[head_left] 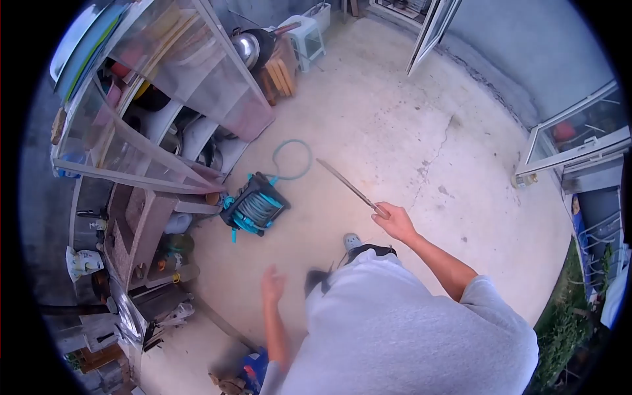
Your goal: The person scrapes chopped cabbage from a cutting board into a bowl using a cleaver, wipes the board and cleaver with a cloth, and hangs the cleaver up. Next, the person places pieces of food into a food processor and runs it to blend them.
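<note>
Right hand [395, 222] has a thin rod [349, 185] gripped near one end, angled out over the concrete floor [500, 237], no visible contact with the hose reel [255, 205]. So the rod's in hand, that part's done; what's left is anyone's guess from this view. Left hand [273, 285] looks loosely spread and empty, but it's blurry. Rod's near end is partly covered by fingers.
</note>
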Demonstrator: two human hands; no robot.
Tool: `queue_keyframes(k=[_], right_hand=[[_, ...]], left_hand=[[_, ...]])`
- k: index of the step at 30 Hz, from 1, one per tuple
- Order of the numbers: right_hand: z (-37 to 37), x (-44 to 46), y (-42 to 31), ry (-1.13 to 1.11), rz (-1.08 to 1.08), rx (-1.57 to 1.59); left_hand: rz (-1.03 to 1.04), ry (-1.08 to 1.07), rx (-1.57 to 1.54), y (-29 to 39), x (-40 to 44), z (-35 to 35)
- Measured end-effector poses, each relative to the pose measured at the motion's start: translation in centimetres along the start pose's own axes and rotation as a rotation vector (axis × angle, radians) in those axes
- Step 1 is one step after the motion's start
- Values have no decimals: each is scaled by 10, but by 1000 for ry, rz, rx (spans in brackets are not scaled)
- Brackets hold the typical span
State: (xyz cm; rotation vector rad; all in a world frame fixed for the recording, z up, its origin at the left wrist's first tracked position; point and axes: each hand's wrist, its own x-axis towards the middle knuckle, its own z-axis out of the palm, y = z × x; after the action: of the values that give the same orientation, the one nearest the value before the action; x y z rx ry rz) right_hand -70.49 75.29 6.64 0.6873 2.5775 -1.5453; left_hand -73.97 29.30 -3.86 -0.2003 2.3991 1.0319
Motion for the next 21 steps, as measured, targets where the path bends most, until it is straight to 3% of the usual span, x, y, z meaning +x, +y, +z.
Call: queue_keyframes(k=[5,7,12,16,21], right_hand=[[-56,79,32,189,52,157],[-80,107,12,158,241,385],[-114,214,5,219,375,709],[-147,299,-28,316,481,834],[-200,401,-53,419,527,1003]], left_hand=[[-18,-51,80,64,114,-11],[-5,-56,69,124,153,-13],[254,-152,221,218,316,-13],[414,-266,463,425,402,-9],[978,-239,421,673,492,26]])
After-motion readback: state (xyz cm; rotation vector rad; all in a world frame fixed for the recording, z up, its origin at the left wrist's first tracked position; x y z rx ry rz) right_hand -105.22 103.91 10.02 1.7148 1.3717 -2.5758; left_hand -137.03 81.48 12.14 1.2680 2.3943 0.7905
